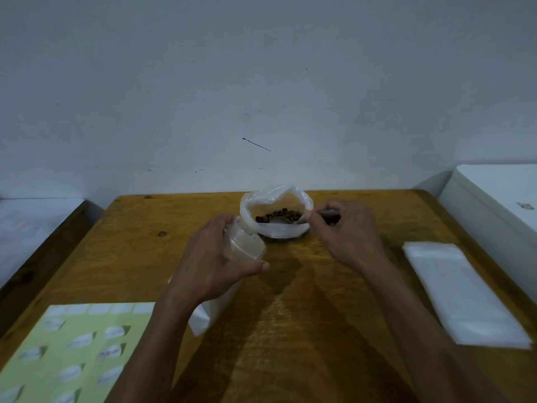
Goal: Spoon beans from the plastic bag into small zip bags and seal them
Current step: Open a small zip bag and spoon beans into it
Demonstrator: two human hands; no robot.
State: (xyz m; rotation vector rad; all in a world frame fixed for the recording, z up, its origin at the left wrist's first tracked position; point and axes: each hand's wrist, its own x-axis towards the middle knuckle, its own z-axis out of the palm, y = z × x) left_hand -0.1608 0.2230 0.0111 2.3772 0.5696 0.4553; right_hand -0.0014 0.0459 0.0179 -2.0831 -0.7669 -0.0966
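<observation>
A clear plastic bag (274, 199) stands open at the far middle of the wooden table (334, 301), with dark brown beans (279, 215) inside. My right hand (345, 231) grips a metal spoon (293, 220) whose bowl rests in the beans. My left hand (215, 257) holds a small clear zip bag (245, 245), its open mouth tilted toward the bean bag; the bag's lower end (203, 315) sticks out below my wrist.
A stack of empty zip bags (462, 292) lies at the right. A green sheet with white labels (78, 353) lies at the near left. A white box (499, 199) stands beyond the table's right edge, and the wall is close behind.
</observation>
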